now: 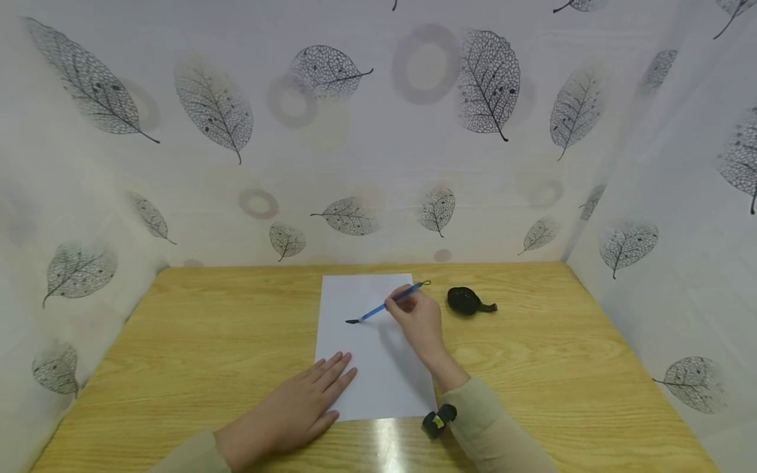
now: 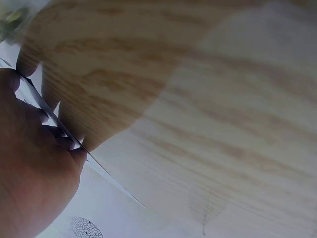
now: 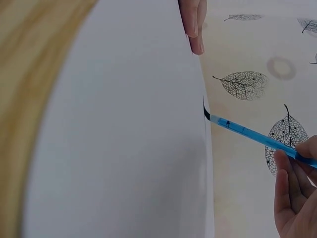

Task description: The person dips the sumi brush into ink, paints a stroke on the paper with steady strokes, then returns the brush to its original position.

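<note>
A sheet of white paper (image 1: 378, 368) lies lengthwise on the wooden table. My left hand (image 1: 298, 407) rests flat over its lower left edge, fingers straight; the left wrist view shows that hand (image 2: 37, 168) at the paper's edge. My right hand (image 1: 418, 322) pinches a blue writing brush (image 1: 378, 309) between thumb and fingers, above the upper part of the sheet. The dark bristle tip points left and comes very close to the paper; I cannot tell if they touch. In the right wrist view the brush (image 3: 247, 132) has a curved black tip. No marks show on the paper.
A black rounded object with a short handle (image 1: 464, 301) lies right of the paper. A small black device with a yellow patch (image 1: 439, 420) is by my right sleeve. Leaf-printed cloth (image 1: 378, 151) walls the wooden table (image 1: 236, 315) at the back and sides.
</note>
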Available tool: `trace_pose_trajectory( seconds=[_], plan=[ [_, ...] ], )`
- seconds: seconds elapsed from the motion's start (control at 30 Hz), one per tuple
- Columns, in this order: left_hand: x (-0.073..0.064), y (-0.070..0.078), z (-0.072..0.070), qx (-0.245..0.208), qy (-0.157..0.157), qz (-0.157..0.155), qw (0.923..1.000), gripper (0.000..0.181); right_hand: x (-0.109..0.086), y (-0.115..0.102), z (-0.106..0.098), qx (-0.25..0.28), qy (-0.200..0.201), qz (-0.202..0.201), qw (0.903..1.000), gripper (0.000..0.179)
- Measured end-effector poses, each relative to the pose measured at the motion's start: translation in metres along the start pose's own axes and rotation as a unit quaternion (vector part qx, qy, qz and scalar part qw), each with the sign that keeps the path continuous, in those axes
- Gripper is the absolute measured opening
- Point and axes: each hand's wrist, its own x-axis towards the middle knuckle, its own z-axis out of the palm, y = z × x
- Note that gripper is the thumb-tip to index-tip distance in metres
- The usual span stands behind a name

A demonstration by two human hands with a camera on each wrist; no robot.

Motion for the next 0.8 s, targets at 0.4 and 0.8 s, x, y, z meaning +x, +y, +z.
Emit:
trace_pose_trajectory(
  seconds=[0.4, 0.8],
  plan=[
    [0.0, -0.001, 0.0, -0.01, -0.006, -0.002, 0.9999, 0.066, 0.0, 0.001, -0.005, 0.013, 0.005, 0.015, 0.9998, 0.004],
    [-0.002, 0.001, -0.003, 0.002, 0.004, 0.0, 1.0, 0.066, 0.001, 0.01, -0.014, 0.004, 0.028, 0.013, 0.9995, 0.005]
  ],
)
